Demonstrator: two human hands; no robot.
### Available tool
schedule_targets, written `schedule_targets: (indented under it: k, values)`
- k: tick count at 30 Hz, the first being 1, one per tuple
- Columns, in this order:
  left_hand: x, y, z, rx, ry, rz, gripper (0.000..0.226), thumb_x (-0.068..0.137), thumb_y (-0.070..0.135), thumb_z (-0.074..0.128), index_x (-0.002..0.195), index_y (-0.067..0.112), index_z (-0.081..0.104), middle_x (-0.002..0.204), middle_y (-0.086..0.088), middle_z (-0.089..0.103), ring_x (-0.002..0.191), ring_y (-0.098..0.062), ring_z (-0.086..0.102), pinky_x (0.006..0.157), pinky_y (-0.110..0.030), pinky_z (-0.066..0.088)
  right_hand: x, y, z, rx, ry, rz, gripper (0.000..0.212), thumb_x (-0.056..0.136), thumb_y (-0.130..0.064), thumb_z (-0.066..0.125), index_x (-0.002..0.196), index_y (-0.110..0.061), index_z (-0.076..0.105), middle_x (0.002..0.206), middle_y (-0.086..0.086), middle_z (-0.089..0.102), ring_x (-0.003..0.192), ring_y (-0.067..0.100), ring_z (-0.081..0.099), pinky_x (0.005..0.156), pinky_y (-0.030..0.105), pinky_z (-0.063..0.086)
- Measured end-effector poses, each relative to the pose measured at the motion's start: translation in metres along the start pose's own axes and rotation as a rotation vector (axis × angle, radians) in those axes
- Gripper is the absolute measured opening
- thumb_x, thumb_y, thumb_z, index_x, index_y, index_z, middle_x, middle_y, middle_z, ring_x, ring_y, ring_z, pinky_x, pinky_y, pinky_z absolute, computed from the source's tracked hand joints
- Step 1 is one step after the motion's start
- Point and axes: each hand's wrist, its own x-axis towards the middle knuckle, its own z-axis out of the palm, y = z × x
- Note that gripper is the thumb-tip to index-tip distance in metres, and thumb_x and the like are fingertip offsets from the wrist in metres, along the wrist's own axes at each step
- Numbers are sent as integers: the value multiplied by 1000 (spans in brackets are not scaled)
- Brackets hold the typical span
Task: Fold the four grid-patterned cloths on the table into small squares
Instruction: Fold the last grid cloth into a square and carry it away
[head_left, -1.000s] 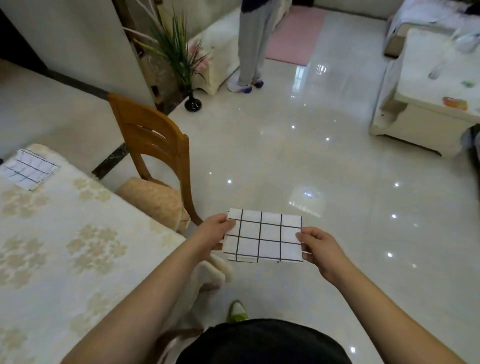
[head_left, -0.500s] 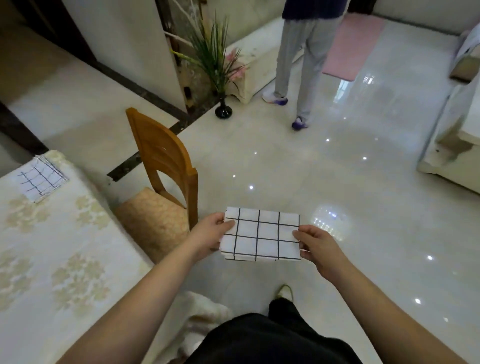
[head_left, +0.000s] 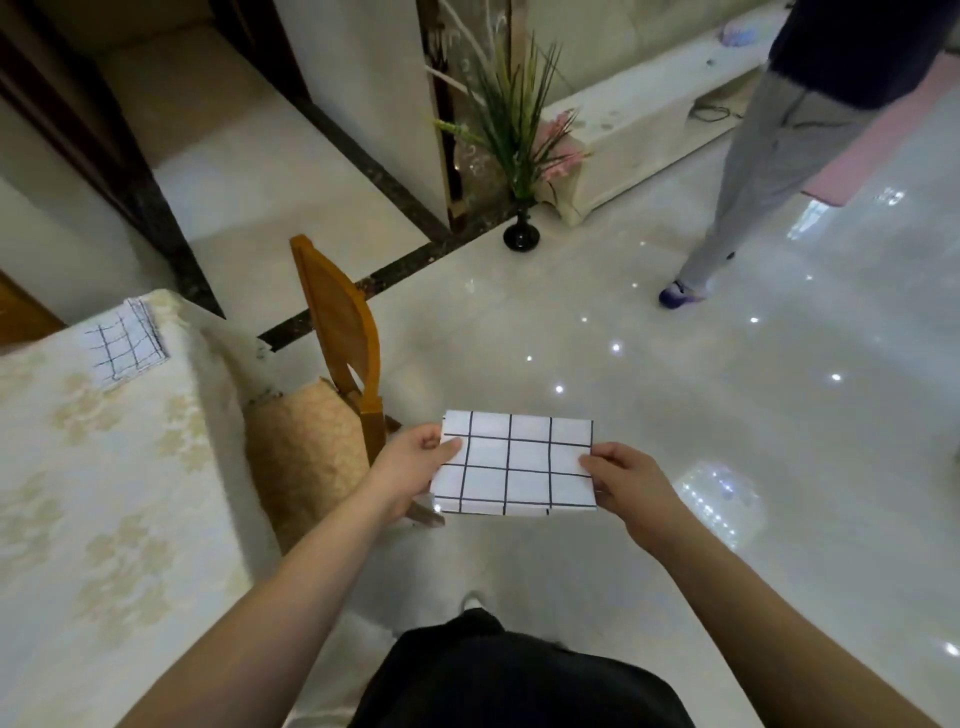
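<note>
1. My left hand pinches the left edge of the folded grid cloth, thumb on top; my right hand pinches the right edge the same way.
2. The cloth is held flat in mid-air at lower centre of the frame, over the floor and well apart from the desk at left. It reads as a layered rectangle, not yet a square.
3. A second grid cloth, folded, lies on the desk's far corner at upper left.
4. Risk: with no surface beneath, the layers may slide out of register during the next fold, giving skewed edges.
5. Risk: if either pinch loosens, the cloth would likely drop to the floor.
6. Risk: the chair stands just beside my left arm; a swing toward the desk could catch it.
7. Risk: another person stands at upper right, in a possible walking path.
8. Writing: none legible; the cloths show only black grid lines.
</note>
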Motion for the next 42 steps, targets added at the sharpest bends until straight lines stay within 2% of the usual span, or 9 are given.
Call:
schedule_targets:
  k: [3, 7, 9, 12, 18, 25, 29, 36, 42]
  values:
    - [20, 10, -5, -63, 45, -16, 7, 93, 16, 64, 94, 11, 69, 90, -11, 75, 87, -31, 72, 79, -42, 58, 31, -14, 8, -21, -27, 14, 13, 92, -1, 58, 102, 5, 61, 80, 12, 64, 69, 19, 60, 64, 27, 57]
    - [58, 24, -17, -95, 92, 15, 16, 91, 19, 67, 80, 8, 66, 67, -3, 68, 62, -15, 64, 59, -26, 51, 75, -41, 24, -28, -50, 10, 7, 91, -2, 58, 97, 1, 62, 75, 9, 61, 62, 16, 57, 56, 23, 55]
    - [83, 37, -26, -122, 110, 31, 17, 89, 23, 69, 85, 6, 68, 74, -6, 70, 70, -21, 61, 66, -35, 49, 99, -59, 32, -48, -55, 1, 6, 92, -1, 58, 95, 0, 62, 72, 7, 61, 57, 12, 59, 54, 22, 53]
    - [120, 57, -40, -173, 148, 49, 11, 87, 22, 71, 82, 13, 69, 73, -2, 68, 70, -21, 58, 68, -34, 45, 138, -90, 47, -79, -61, -9, 7, 91, -1, 58, 97, 1, 62, 79, 11, 63, 61, 14, 61, 54, 22, 53]
    - [188, 87, -79, -194, 154, 50, 58, 58, 55, 72, 93, 9, 66, 86, -13, 64, 78, -25, 55, 74, -41, 44, 199, -139, 85, -97, -130, -12, 5, 92, -2, 57, 93, -2, 62, 86, 14, 65, 77, 22, 63, 59, 23, 56]
    - [234, 129, -104, -240, 230, 31, 12, 90, 21, 66, 93, 10, 70, 98, -18, 72, 90, -34, 68, 89, -50, 52, 275, -174, 116, -162, -195, 7, 5, 91, -1, 58, 92, 0, 63, 76, 9, 64, 61, 12, 64, 58, 24, 54]
    - [276, 144, -113, -247, 297, 21, 12, 90, 22, 67, 93, 10, 69, 100, -20, 71, 84, -28, 66, 88, -50, 53, 340, -197, 133, -195, -256, 37, 9, 91, -4, 59, 98, 0, 63, 85, 13, 67, 73, 20, 65, 61, 25, 55]
    - [340, 194, -127, -333, 444, -67, 10, 94, 15, 61, 100, 9, 66, 102, -18, 71, 98, -37, 67, 91, -51, 53, 452, -260, 175, -249, -400, 67, 9, 90, -1, 59, 98, 1, 64, 89, 16, 65, 77, 23, 64, 57, 24, 55]
    - [362, 219, -152, -442, 513, -75, 19, 94, 20, 61, 109, 10, 67, 103, -10, 74, 96, -28, 71, 92, -47, 54, 510, -307, 223, -353, -539, 51, 13, 90, -3, 60, 102, 1, 63, 94, 17, 66, 81, 24, 64, 58, 24, 55]
